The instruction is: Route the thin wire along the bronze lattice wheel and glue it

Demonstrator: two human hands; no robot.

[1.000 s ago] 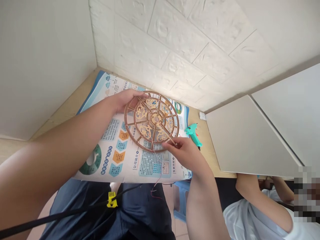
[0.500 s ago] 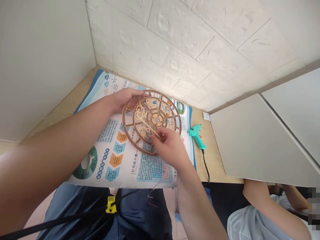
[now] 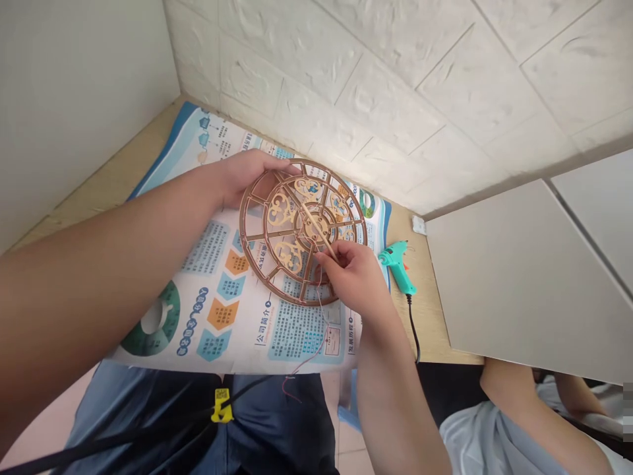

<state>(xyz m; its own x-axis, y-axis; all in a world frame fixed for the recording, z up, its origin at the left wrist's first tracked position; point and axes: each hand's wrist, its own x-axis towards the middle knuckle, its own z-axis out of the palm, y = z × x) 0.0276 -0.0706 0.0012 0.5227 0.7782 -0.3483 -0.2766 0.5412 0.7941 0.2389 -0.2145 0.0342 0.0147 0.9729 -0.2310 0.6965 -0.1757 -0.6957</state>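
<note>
A round wooden fretwork wheel (image 3: 277, 247) with spokes and scroll patterns is held tilted above a printed poster. My left hand (image 3: 242, 175) grips its far left rim, fingers curled over the edge. My right hand (image 3: 353, 274) is closed in a pinch on a thin wooden stick (image 3: 316, 227) that lies across the wheel's hub. Thin red wires (image 3: 309, 353) hang down from the wheel's lower edge.
The poster (image 3: 222, 310) covers a wooden desk (image 3: 113, 181) set in a corner of white walls. A teal glue gun (image 3: 398, 264) with a black cord lies right of the wheel. Another person's arm (image 3: 514, 402) shows at the lower right, under a grey panel (image 3: 514, 277).
My right hand has moved the stick over the wheel, from the lower right rim to the left side and now back across the hub. The camera has tilted a little.
</note>
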